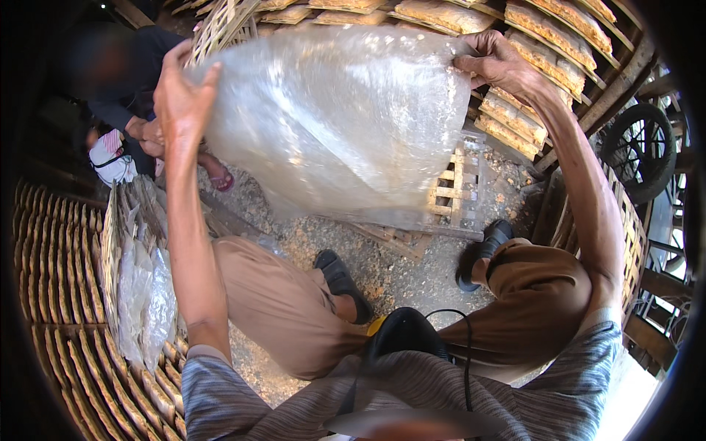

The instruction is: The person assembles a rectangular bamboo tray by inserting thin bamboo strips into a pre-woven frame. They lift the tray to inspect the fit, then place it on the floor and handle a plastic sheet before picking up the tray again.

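A wide, clear plastic sheet [338,117] is stretched in front of me, smeared by motion and dusted with pale bits. My right hand [500,65] pinches its upper right corner between thumb and fingers. At its left end my left hand [182,95] is raised with the thumb upright, and the sheet's edge runs into its grip; the fingertips are partly hidden. Below the sheet lies a woven bamboo tray [457,176], mostly covered by it. Both arms are held up and apart over the floor.
Racks of orange-crusted slabs [548,40] stand ahead and right; more slab rows [62,250] are at left. Crumpled plastic sheets [147,287] lie in a basket beside my left leg. A person [121,81] sits at far left. A wheel [640,153] is at far right. Crumbs litter the floor.
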